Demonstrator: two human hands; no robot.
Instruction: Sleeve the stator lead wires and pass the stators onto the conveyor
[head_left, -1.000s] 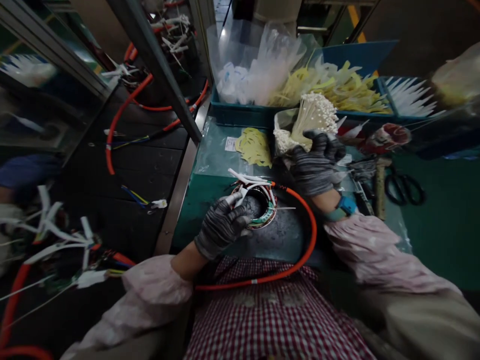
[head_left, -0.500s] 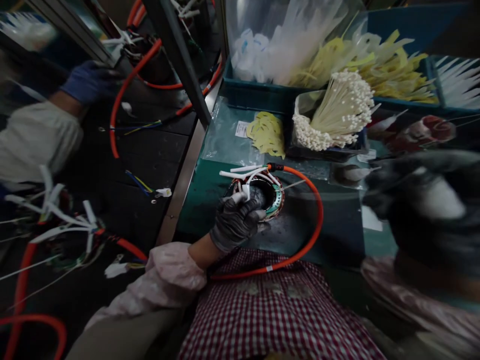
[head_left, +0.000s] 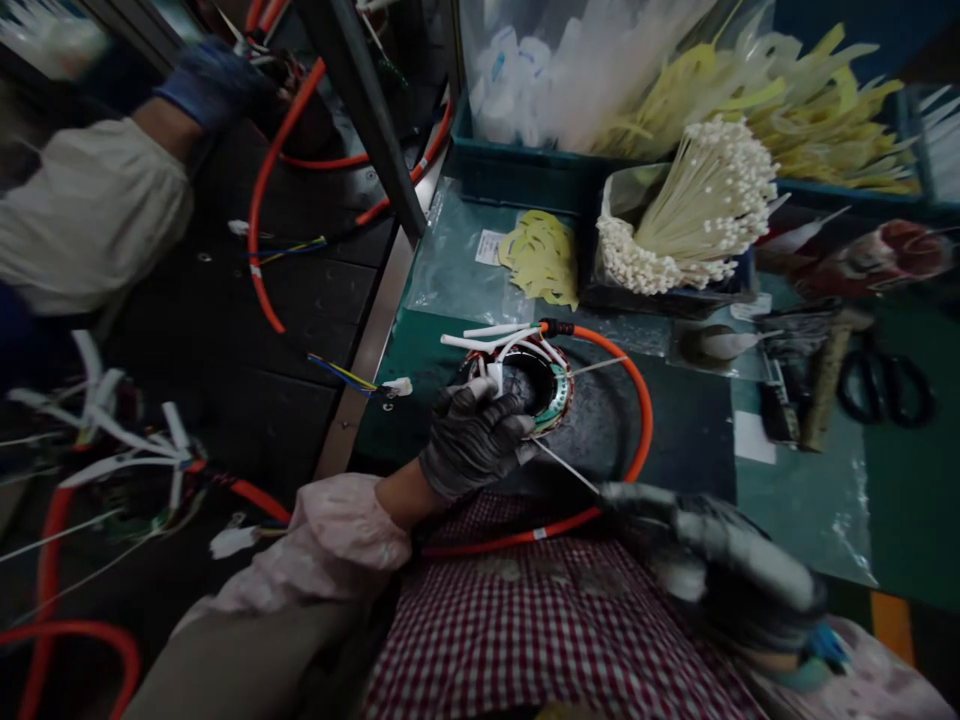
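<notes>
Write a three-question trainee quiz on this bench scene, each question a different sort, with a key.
1. True or false: the left hand rests on the round wound part with the orange cable.
2. Multiple choice: what does the right hand pinch? A) scissors B) a thin white tie C) a yellow label
3. Fill in: the bundle of white-headed ties stands just to the ___ of the yellow labels.

Key: 1 true; 2 B; 3 right
</notes>
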